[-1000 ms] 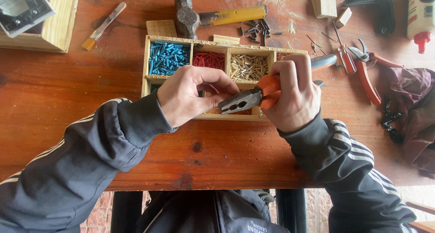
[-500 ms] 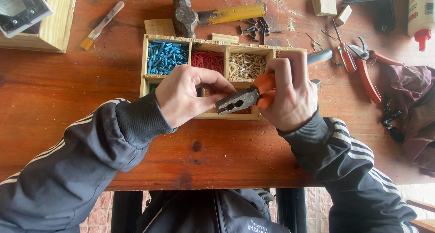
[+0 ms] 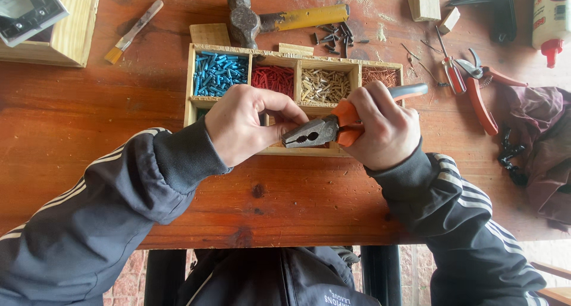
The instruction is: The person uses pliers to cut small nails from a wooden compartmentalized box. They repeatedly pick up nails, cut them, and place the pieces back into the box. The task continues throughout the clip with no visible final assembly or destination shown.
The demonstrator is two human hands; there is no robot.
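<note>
- I see the pliers (image 3: 318, 130) held level above the front edge of the wooden compartment box (image 3: 238, 50), their grey head pointing toward my left and their orange grips running back to my right.
- My right hand (image 3: 383, 127) is closed around the orange grips, fingers wrapped over the top; one grey-tipped handle end pokes out past the knuckles toward the far right.
- My left hand (image 3: 247, 124) is curled in, thumb and fingertips pinched together right at the tip of the pliers' head; whether anything small sits between those fingers I cannot tell.
- The plier head looks nearly shut, with only the toothed slots showing along its seam.
- Under both hands, the box shows four back compartments: blue pieces (image 3: 219, 73), red pieces (image 3: 273, 79), pale pieces (image 3: 324, 85) and rusty-brown bits (image 3: 380, 75). The front compartments are hidden by my hands.
- Just behind the box lies a hammer (image 3: 279, 20) with a yellow handle, and beside it a scatter of dark nails (image 3: 336, 35).
- Well off to my right rest red-handled cutters (image 3: 479, 89), two small wood blocks (image 3: 425, 5) and a white glue bottle (image 3: 550, 17) with a red nozzle.
- Far left, a small brush (image 3: 132, 32) lies near a wooden frame (image 3: 68, 35).
- Everything sits on a reddish wooden table (image 3: 89, 121).
</note>
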